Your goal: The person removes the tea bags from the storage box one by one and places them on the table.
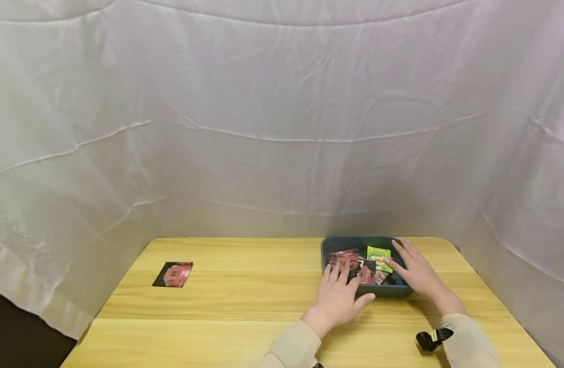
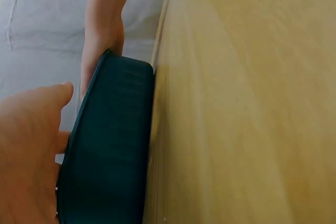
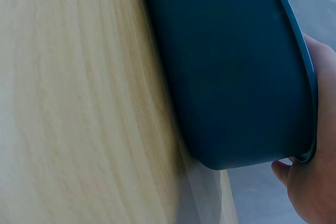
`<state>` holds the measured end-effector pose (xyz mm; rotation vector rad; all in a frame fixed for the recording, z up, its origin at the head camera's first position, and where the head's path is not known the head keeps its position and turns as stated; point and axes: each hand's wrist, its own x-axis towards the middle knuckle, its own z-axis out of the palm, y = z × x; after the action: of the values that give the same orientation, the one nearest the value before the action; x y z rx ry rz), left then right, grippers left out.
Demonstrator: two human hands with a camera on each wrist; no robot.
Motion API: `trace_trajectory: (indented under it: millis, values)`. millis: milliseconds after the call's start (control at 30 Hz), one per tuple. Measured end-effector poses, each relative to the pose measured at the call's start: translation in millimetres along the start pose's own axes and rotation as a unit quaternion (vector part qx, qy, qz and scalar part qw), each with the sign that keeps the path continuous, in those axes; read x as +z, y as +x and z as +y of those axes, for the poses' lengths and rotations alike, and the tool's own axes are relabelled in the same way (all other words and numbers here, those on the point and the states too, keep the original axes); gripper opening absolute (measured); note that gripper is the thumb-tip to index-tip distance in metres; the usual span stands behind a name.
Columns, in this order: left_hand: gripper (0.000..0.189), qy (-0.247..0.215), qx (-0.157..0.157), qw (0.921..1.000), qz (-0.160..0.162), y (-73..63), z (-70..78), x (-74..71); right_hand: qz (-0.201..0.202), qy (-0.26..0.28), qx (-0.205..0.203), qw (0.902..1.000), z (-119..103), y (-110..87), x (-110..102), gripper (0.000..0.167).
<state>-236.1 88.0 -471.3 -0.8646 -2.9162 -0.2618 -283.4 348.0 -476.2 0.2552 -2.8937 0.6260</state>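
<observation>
A dark teal plastic bin (image 1: 389, 292) stands on the right part of the table, holding several dark-and-red printed cards (image 1: 344, 259) and a bright green packet (image 1: 377, 252). Over its near left edge my left hand (image 1: 336, 300) reaches in, fingers spread above the cards; whether the fingertips touch them I cannot tell. My right hand (image 1: 419, 272) lies across the right rim, with its fingers spread and thumb extended towards the green packet. In the right wrist view, that hand (image 3: 320, 182) is against the rim of the bin (image 3: 226, 77).
One black card with a red picture (image 1: 173, 274) lies flat on the left of the wooden table (image 1: 245, 301). Pale grey curtains (image 1: 273, 174) hang behind and along both sides. A black wrist device (image 1: 433, 338) is strapped at the right sleeve.
</observation>
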Motion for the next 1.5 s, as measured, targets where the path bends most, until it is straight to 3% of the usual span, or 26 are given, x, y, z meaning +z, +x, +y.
trace_trajectory:
  millis: [267,567,700,800,867,967,1133,1300,1433,1500]
  values:
    - [0.066,0.006,-0.024,0.9997,0.004,3.3,1.5,1.7,0.0,-0.003,0.0,1.0,0.3,-0.5,0.2,0.078]
    - [0.072,-0.009,-0.012,0.9999,0.006,4.4,-2.3,-2.4,0.0,-0.005,0.001,1.0,-3.7,-0.2,-3.0,0.078]
    - [0.072,-0.03,0.007,0.9991,0.028,4.0,-6.5,-7.7,0.0,-0.008,0.002,1.0,-5.1,-0.4,-3.8,0.078]
    - [0.063,-0.046,0.032,0.996,0.069,4.0,-11.1,-12.9,-0.001,-0.006,0.003,1.0,-5.0,-0.9,-3.4,0.078]
    - [0.052,-0.051,0.054,0.9908,0.113,4.5,-14.9,-15.6,-0.002,-0.005,0.004,1.0,-4.0,-1.2,-2.6,0.078]
    - [0.037,-0.049,0.085,0.9761,0.194,7.1,-21.4,-16.6,-0.002,-0.003,0.003,1.0,-2.9,-1.3,-1.9,0.077]
    - [0.042,-0.078,0.107,0.9474,0.291,10.1,-30.7,-16.0,0.0,0.0,0.001,1.0,-1.0,-0.6,-1.3,0.079]
    - [0.038,-0.14,0.114,0.9328,0.312,9.7,-37.7,-20.1,0.0,-0.001,0.002,1.0,0.8,0.6,-1.0,0.08]
    - [0.031,-0.219,0.107,0.9281,0.282,8.6,-44.5,-26.9,0.002,-0.001,0.0,1.0,1.5,1.0,-0.8,0.08]
    - [0.028,-0.266,0.102,0.9196,0.27,8.8,-50.3,-30.6,0.002,-0.001,-0.001,1.0,1.4,0.9,-0.8,0.08]
